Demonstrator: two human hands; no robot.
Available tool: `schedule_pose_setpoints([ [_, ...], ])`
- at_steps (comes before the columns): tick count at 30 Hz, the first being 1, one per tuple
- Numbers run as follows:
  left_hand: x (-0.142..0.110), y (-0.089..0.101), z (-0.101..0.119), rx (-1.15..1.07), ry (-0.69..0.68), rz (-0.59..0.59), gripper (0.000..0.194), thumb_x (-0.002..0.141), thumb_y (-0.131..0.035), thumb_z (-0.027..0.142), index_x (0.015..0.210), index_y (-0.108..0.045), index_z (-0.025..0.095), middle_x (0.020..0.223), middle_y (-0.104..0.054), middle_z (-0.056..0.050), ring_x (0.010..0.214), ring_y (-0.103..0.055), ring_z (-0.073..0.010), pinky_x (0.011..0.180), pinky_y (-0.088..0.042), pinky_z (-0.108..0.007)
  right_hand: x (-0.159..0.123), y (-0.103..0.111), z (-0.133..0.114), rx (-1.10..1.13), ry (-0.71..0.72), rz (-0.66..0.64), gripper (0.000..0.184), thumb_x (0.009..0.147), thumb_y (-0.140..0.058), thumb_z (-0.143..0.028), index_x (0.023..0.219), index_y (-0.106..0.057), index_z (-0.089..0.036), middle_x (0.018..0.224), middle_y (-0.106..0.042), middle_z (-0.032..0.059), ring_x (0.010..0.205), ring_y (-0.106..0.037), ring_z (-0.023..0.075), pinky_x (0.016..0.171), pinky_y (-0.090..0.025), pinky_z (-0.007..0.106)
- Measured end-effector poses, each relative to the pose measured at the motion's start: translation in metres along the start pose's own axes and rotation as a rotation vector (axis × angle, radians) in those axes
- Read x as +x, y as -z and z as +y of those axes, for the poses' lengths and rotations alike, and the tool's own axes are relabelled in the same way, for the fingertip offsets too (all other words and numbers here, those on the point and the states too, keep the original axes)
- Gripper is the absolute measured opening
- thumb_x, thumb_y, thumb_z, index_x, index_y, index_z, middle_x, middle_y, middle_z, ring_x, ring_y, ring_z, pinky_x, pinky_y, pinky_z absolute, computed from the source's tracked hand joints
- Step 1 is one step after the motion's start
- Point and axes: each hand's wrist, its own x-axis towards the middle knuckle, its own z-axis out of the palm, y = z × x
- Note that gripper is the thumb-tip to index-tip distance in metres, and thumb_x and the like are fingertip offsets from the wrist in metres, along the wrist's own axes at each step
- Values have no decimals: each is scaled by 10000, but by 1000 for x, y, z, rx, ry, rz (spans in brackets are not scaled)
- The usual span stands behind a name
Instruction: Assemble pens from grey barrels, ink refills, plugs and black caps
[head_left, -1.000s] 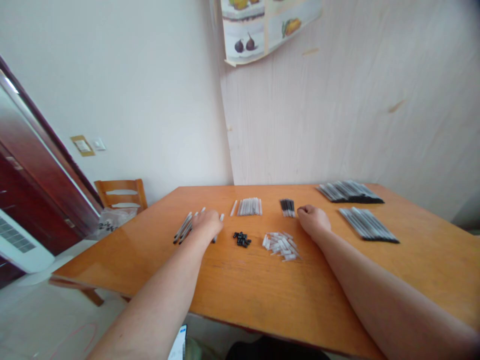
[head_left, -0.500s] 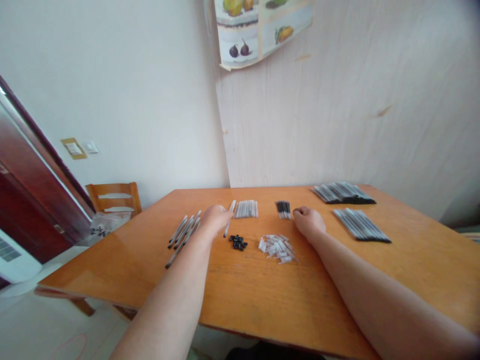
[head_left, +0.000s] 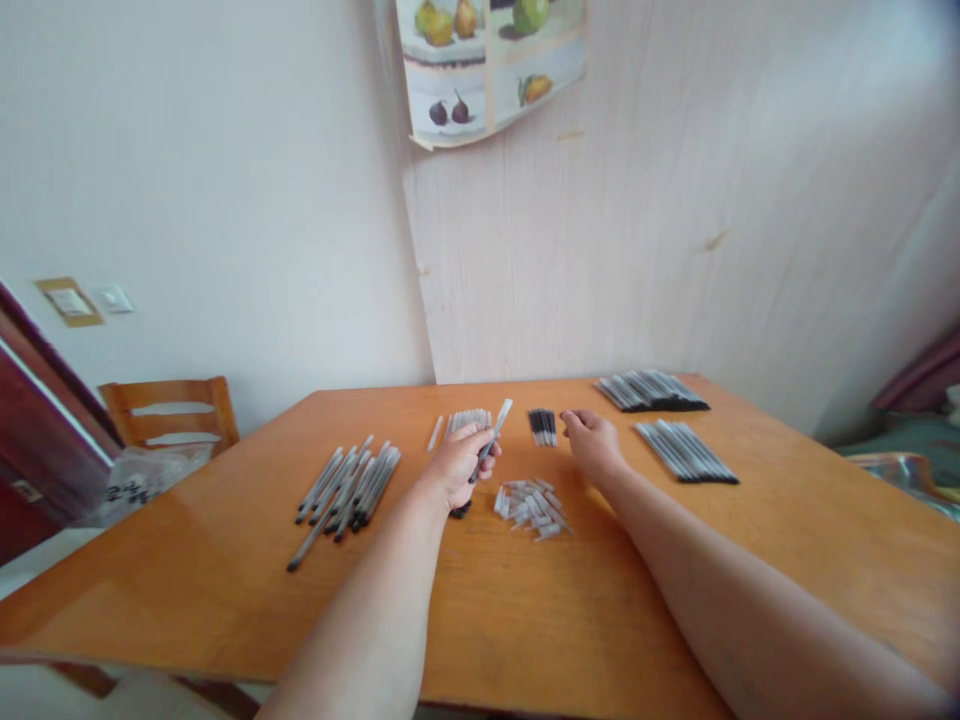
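My left hand [head_left: 463,466] is closed around a pen [head_left: 502,412]. Its pale clear end points up and away, and its dark end shows below the fingers. Behind this hand lies a row of pale pen barrels [head_left: 471,416], with one loose barrel [head_left: 435,433] to the left. Small black caps [head_left: 460,510] are partly hidden under the hand. My right hand [head_left: 594,445] has its fingers curled in a pinch, just right of a bundle of thin black refills [head_left: 541,427]. What it holds, if anything, cannot be made out. Short clear caps [head_left: 531,508] lie in a heap between my forearms.
Several dark-ended pens [head_left: 349,490] lie loosely on the left of the wooden table [head_left: 525,620]. Neat rows of pens lie at right, one nearer [head_left: 686,452] and one farther [head_left: 651,390]. A wooden chair [head_left: 172,415] with a plastic bag [head_left: 154,475] stands beyond the left edge.
My left hand has moved right, away from the loose pens, and the pen in it now leans over the black caps. My right hand stays by the refills. The view has shifted right.
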Motion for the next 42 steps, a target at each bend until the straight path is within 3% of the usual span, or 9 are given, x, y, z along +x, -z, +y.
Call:
schedule_pose_setpoints([
  [2, -2, -5, -1, 29, 16, -41, 158, 795, -600, 297, 823, -502, 175, 640, -541, 32, 420, -407, -35, 394, -211, -155, -7, -2, -9, 234, 20, -49, 492, 843, -414, -546, 892, -700, -148, 706, -651, 47, 629, -553, 155, 564, -394, 245],
  [5, -5, -14, -3, 85, 30, -78, 142, 809, -581, 295, 833, -494, 185, 645, -536, 35, 414, -389, -37, 391, -205, -161, -20, -3, -25, 523, -4, -258, 506, 805, -479, -632, 862, -659, -163, 640, -593, 10, 506, -455, 106, 467, -327, 224],
  [10, -10, -23, -4, 151, 32, -116, 145, 827, -568, 311, 860, -503, 185, 675, -546, 27, 427, -389, -40, 394, -211, -169, -34, -5, -38, 717, -41, -449, 415, 753, -631, -586, 793, -603, -174, 611, -557, -21, 438, -355, 58, 403, -221, 209],
  [18, -17, -28, 0, 155, 34, -171, 258, 841, -596, 411, 815, -512, 168, 631, -485, 42, 406, -299, -18, 414, -190, -172, -37, 2, -45, 842, -70, -468, 379, 715, -698, -524, 765, -582, -167, 596, -543, -29, 453, -342, 53, 409, -191, 204],
  [42, -17, -27, 9, -179, 244, -299, 152, 881, -574, 284, 874, -561, 134, 622, -428, 45, 389, -260, -3, 394, -152, -151, -33, -1, -40, 999, -74, -525, 315, 788, -673, -462, 741, -570, -168, 612, -539, -10, 494, -353, 70, 434, -171, 221],
])
